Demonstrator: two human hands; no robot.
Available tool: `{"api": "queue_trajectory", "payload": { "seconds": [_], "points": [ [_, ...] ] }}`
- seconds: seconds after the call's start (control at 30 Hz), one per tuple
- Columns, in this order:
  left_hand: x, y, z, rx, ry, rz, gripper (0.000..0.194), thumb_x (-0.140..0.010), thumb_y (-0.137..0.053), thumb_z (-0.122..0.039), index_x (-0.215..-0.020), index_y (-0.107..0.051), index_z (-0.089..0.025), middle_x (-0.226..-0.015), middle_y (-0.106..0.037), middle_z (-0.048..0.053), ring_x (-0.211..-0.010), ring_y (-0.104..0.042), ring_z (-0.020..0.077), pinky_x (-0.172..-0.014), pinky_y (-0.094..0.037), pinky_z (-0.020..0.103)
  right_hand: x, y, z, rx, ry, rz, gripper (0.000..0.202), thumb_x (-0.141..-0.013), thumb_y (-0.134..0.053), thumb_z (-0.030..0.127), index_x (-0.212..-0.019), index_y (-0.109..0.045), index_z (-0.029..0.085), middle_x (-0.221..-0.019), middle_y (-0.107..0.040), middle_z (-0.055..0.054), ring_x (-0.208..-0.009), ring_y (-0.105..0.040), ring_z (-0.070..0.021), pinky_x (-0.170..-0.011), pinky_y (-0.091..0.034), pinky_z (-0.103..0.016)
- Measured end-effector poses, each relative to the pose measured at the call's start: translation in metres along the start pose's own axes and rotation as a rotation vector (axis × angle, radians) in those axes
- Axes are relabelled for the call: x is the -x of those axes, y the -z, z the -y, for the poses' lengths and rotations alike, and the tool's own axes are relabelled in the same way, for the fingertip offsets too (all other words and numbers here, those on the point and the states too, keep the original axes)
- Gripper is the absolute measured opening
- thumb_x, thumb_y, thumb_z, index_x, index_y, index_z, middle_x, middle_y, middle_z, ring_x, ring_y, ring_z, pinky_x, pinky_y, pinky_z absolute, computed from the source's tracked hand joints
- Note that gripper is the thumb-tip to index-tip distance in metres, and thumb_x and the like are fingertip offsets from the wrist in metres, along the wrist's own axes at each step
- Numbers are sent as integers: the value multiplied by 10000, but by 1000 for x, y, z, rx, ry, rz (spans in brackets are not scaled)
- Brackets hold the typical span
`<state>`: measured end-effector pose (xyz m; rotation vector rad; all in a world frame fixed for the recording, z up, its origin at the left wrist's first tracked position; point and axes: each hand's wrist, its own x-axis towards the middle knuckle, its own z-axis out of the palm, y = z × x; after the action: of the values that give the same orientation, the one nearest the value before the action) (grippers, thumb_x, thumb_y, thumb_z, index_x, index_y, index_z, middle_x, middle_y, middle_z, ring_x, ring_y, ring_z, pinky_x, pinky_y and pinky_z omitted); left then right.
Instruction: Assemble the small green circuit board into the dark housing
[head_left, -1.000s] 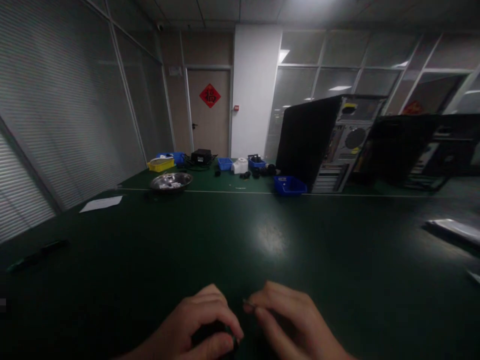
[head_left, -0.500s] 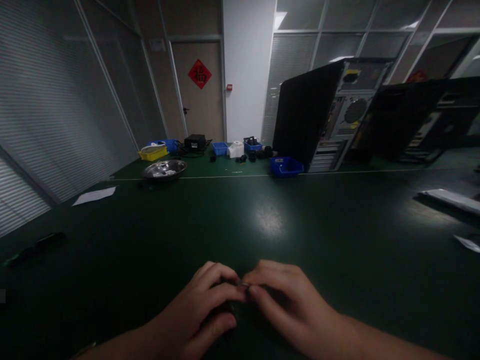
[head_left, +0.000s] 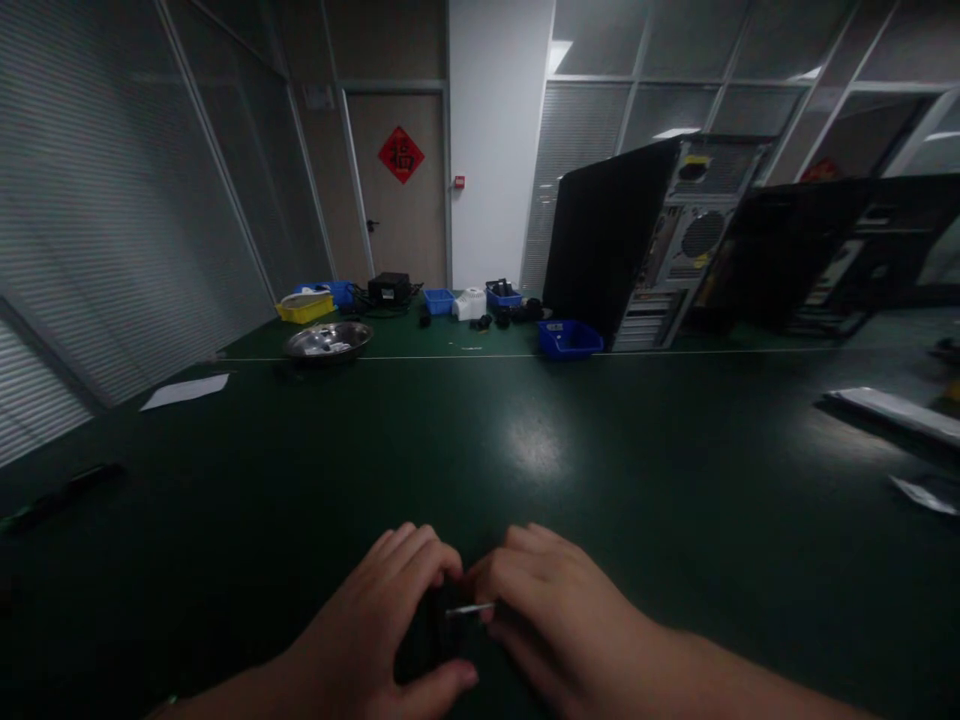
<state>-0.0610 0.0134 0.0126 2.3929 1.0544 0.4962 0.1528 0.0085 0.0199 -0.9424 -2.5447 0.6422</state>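
Note:
In the head view my left hand (head_left: 397,610) curls around a small dark block-like thing (head_left: 441,625), with the thumb apart below it. The block's exact kind is too dark to make out. A thin silvery metal piece (head_left: 471,608) reaches across from the block to the fingertips of my right hand (head_left: 551,610). Those right fingers are closed on its end, and the index fingers of both hands nearly meet above it. Both hands are low over the green tabletop (head_left: 405,450), close to its near side.
A steel bowl (head_left: 328,342) and a paper sheet (head_left: 184,391) lie at the left. Near a black computer case (head_left: 611,240) stands a blue bin (head_left: 570,340). Farther back are a yellow tray (head_left: 306,308) and a white device (head_left: 470,303). A dark tool (head_left: 67,495) lies left.
My hands have shifted slightly, with the left thumb and index finger wider apart. More of the silvery piece and the dark block shows between them. The view has tilted a little.

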Motion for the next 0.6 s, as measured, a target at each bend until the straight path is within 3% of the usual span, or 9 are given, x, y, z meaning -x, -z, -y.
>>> {"api": "queue_trajectory", "payload": {
  "seconds": [0.23, 0.43, 0.6],
  "points": [
    [0, -8, 14, 108, 24, -31, 395, -695, -612, -158, -1076, -513, -196, -943, -568, 46, -834, -526, 183, -742, -461, 290, 0, -3, -6, -12, 46, -11, 99, -888, -502, 190, -964, -566, 188, -937, -645, -44, -825, -532, -169, -751, -408, -287],
    [1, -13, 23, 186, -33, -46, 497, -684, -648, -145, -1157, -514, -221, -950, -570, 35, -823, -541, 175, -721, -481, 283, 0, -5, -9, -33, 26, -21, 61, -879, -548, 203, -934, -564, 182, -920, -637, -38, -821, -555, -159, -732, -418, -274],
    [-2, -5, 17, 293, -14, -99, 478, -773, -594, -138, -1230, -513, -254, -1054, -567, 50, -860, -575, 159, -746, -510, 279, 2, -8, -10, -259, -26, -223, 78, -858, -581, 164, -914, -532, 189, -960, -623, -35, -861, -575, -142, -743, -449, -253]
  ]
}}
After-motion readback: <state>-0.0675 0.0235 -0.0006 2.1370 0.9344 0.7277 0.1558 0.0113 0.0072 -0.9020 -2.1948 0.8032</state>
